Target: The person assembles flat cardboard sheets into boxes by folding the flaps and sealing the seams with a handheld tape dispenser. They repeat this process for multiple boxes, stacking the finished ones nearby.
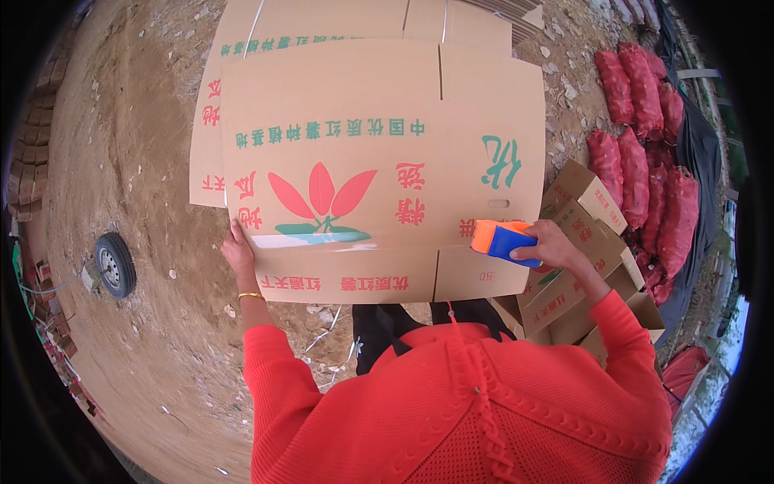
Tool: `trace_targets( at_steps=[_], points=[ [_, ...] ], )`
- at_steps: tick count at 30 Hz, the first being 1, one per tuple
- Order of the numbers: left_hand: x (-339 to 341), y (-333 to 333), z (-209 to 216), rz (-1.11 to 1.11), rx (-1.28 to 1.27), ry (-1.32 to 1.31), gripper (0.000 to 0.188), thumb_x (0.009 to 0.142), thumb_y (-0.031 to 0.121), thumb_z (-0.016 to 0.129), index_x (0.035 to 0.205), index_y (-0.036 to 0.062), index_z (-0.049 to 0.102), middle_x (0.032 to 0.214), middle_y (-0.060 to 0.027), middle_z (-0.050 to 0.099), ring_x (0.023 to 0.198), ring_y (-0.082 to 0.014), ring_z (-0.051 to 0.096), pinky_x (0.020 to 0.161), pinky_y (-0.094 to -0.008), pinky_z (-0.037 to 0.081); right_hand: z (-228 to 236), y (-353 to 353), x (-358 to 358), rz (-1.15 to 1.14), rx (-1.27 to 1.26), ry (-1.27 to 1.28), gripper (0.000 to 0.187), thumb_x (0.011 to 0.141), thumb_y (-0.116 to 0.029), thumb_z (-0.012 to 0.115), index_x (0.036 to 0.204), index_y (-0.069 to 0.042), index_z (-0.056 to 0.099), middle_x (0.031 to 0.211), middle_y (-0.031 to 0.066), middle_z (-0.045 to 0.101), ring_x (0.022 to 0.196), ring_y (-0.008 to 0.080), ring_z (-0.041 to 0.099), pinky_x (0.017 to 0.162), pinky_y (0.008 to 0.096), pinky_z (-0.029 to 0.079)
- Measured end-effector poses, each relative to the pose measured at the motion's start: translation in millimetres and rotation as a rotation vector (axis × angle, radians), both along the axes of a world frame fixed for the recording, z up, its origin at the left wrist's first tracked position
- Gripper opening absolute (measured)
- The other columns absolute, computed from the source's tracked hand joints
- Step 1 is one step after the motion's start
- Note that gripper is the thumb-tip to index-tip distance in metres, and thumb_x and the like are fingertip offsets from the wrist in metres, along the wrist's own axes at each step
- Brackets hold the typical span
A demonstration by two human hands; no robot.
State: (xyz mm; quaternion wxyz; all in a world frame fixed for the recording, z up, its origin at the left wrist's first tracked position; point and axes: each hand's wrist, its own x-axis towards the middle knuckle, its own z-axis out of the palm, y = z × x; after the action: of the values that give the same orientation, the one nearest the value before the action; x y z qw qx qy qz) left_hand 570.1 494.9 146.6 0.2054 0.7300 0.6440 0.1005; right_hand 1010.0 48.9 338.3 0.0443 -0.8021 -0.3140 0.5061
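Note:
A flattened brown cardboard box (322, 105) with red and green print and a red leaf picture lies in front of me, on top of another flat cardboard box (206, 161). My left hand (238, 252) grips its left edge near the front; some of the fingers are hidden at the edge. In my right hand (555, 246) is an orange and blue tape dispenser (504, 242), held over the box's right front part. The dispenser's orange end points left. Whether it touches the cardboard I cannot tell.
Opened cardboard boxes (584, 234) lie to the right of my legs. Beyond them are several red mesh sacks (633, 173) on dark sheeting. A wheel (115, 264) stands on the dirt ground at left. More stacked cardboard (500, 10) is at the far side.

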Motion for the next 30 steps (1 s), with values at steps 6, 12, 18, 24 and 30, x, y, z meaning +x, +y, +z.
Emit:
trace_targets(
  at_steps=[6,12,18,24,30],
  points=[
    [18.2,-8.4,17.9,0.061,-0.04,0.088,0.069,0.095,0.054,0.035,0.097,-0.0073,0.067,0.083,-0.0287,0.065,0.081,-0.0447,0.063,0.073,-0.0514,0.048,-6.5,-67.7,37.8,0.028,0.125,-0.075,0.049,0.066,-0.044,0.073,0.064,0.002,0.057,0.058,0.0183,0.05,0.06,0.0306,0.053,0.063,0.0384,0.042],
    [13.4,-6.5,12.0,0.088,-0.051,0.144,0.073,0.095,0.058,0.032,0.098,-0.007,0.067,0.088,-0.0314,0.064,0.084,-0.0462,0.062,0.074,-0.0528,0.047,-8.7,-118.0,72.8,-0.104,0.052,0.029,0.046,0.062,-0.038,0.075,0.062,0.003,0.053,0.056,0.016,0.048,0.054,0.0256,0.049,0.058,0.0356,0.04],
    [10.9,-5.1,10.4,0.068,-0.028,0.176,0.073,0.095,0.058,0.03,0.099,-0.0053,0.067,0.087,-0.0309,0.064,0.083,-0.0459,0.063,0.073,-0.053,0.048,-13.1,-140.8,91.2,-0.211,-0.032,0.056,0.041,0.059,-0.034,0.075,0.062,0.001,0.054,0.057,0.0104,0.049,0.057,0.0187,0.049,0.056,0.0336,0.038],
    [8.0,-6.1,6.7,0.042,0.024,0.159,0.072,0.096,0.057,0.03,0.099,-0.0039,0.068,0.085,-0.0298,0.064,0.081,-0.0458,0.063,0.071,-0.0532,0.048,-30.5,-155.6,95.0,-0.24,-0.064,0.098,0.038,0.061,-0.032,0.076,0.064,0.0,0.057,0.057,0.0063,0.051,0.056,0.0138,0.048,0.055,0.032,0.037],
    [34.2,-21.4,25.0,0.177,0.006,0.26,0.069,0.097,0.053,0.028,0.103,-0.0037,0.066,0.094,-0.0294,0.064,0.088,-0.0453,0.062,0.077,-0.0521,0.048,-56.8,-164.4,97.1,-0.199,-0.067,0.097,0.036,0.062,-0.031,0.076,0.066,0.001,0.059,0.057,0.0051,0.051,0.058,0.0128,0.049,0.055,0.0313,0.038]
  ],
)
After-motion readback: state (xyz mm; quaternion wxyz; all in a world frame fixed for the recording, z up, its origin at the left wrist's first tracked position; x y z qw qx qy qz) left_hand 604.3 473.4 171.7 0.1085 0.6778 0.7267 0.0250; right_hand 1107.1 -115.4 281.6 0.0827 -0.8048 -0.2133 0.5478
